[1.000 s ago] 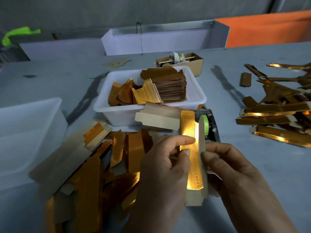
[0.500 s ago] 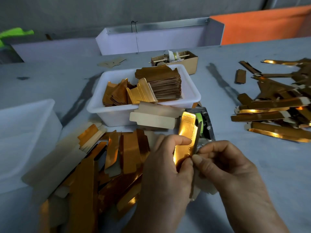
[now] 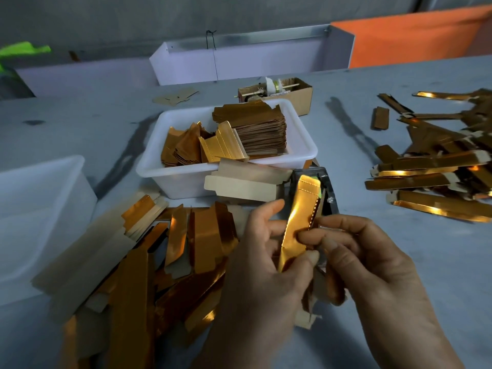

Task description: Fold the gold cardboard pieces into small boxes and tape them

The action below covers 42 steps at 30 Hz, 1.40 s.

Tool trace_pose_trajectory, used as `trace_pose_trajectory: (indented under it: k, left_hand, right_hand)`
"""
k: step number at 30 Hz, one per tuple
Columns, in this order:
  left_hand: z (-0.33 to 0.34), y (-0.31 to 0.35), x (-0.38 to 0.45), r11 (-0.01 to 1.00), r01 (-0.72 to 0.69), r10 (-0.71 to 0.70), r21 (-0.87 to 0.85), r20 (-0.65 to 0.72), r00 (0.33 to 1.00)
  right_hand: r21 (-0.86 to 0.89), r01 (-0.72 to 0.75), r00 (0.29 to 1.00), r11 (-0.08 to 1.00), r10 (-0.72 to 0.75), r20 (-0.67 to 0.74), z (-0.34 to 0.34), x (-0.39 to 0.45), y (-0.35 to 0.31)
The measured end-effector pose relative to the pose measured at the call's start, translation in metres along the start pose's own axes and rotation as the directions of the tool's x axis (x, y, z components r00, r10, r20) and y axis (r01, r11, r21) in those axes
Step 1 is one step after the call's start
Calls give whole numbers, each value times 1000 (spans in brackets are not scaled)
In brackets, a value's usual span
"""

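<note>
Your left hand [image 3: 262, 265] and right hand [image 3: 372, 265] both pinch one gold cardboard piece [image 3: 298, 222], held upright and partly folded, shiny side toward you. Behind it sits a dark tape dispenser [image 3: 328, 187] with a green roll. White tub [image 3: 229, 171] past that holds a stack of flat gold blanks [image 3: 262, 131]. Loose pile of flat pieces [image 3: 149, 262] lies left of your hands; long folded gold boxes [image 3: 436, 169] lie far right. Brown carton [image 3: 298, 94] sits behind the tub, translucent bin [image 3: 40, 209] at far left.
</note>
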<state>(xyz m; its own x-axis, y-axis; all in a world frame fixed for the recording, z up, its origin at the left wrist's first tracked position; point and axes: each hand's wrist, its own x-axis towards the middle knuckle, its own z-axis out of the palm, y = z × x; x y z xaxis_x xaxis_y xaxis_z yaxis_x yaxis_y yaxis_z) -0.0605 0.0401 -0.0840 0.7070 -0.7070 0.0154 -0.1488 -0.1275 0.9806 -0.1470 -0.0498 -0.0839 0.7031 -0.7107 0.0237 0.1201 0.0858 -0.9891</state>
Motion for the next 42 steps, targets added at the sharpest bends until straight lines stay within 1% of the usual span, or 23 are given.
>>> trace_pose_trajectory:
  k: [1, 2, 4, 5, 6, 7, 9, 11, 13, 16, 18, 21, 23, 25, 27, 29, 30, 32, 33, 34, 36, 38, 42]
  left_hand:
    - [-1, -1, 1, 1000, 8, -8, -5, -18, 1000]
    - [-3, -2, 1, 1000, 22, -22, -8, -31, 999]
    - [-7, -3, 3, 998, 54, -55, -22, -33, 998]
    - [-8, -3, 4, 997, 71, -72, -29, -25, 997]
    - [-8, -3, 3, 996, 87, -88, -32, -22, 996]
    - [-9, -3, 3, 995, 98, -99, -32, -21, 995]
    - [-9, -2, 4, 994, 111, -112, -23, -17, 994]
    - [-8, -2, 5, 991, 129, -130, -16, -8, 992]
    - [-7, 0, 5, 989, 147, -147, -6, 40, 988]
    - [-4, 1, 4, 984, 177, -177, -1, 89, 980]
    - [-4, 0, 4, 975, 219, -215, -41, 88, 973]
    - [-7, -3, 5, 951, 286, -268, -114, 150, 952]
    - [-9, -5, 5, 941, 302, -269, -152, 207, 941]
    - [-9, -4, 3, 942, 294, -254, -160, 228, 940]
    - [-10, -4, 3, 945, 279, -241, -170, 214, 947]
    - [-11, -5, 5, 934, 288, -253, -211, 178, 951]
    - [-12, -7, 6, 932, 290, -262, -218, 148, 954]
    - [-12, -11, 9, 927, 295, -286, -232, 72, 955]
    - [-11, -13, 10, 918, 303, -302, -255, 43, 952]
    - [-10, -14, 12, 908, 312, -318, -279, 25, 948]
    - [-5, -15, 15, 900, 325, -336, -291, 12, 942]
    - [0, -16, 16, 894, 329, -342, -304, 12, 940]
    - [9, -14, 19, 886, 327, -339, -330, 20, 940]
  right_hand:
    - [25, -34, 999, 999, 32, 43, -2, 1, 1]
    - [94, -85, 992, 992, 75, 102, -5, 2, 2]
    - [333, -204, 972, 921, 149, 184, -9, 4, 0]
    - [425, -228, 970, 876, 169, 172, -12, 6, -1]
    - [454, -226, 974, 862, 183, 137, -15, 8, -3]
    - [417, -216, 976, 883, 194, 94, -19, 9, -4]
    - [231, -199, 980, 952, 195, 39, -23, 10, -6]
    - [86, -196, 979, 977, 191, 64, -21, 11, -6]
    - [44, -207, 974, 977, 201, 105, -15, 11, -7]
    - [0, -191, 978, 982, 190, 88, -12, 12, -4]
    - [-37, -178, 981, 983, 181, 70, -10, 13, -2]
    - [-41, -169, 983, 985, 171, 66, -10, 13, -4]
    - [-65, -162, 984, 985, 167, 64, -11, 14, -4]
    - [-93, -157, 984, 983, 164, 68, -12, 15, -4]
    - [-64, -168, 981, 984, 174, 90, -12, 15, -6]
    - [-32, -153, 987, 988, 155, 50, -18, 18, -9]
    - [-55, -129, 992, 990, 129, -17, -25, 22, -8]
    - [-176, -97, 981, 980, 64, -183, -42, 32, -7]
    - [-241, -106, 971, 965, 49, -233, -48, 36, -6]
    - [-297, -129, 969, 946, 56, -242, -52, 39, -5]
    - [-347, -196, 971, 917, 132, -199, -52, 43, 1]
    - [-360, -257, 964, 897, 213, -158, -49, 44, 6]
    - [-344, -298, 954, 890, 268, -133, -40, 46, 13]
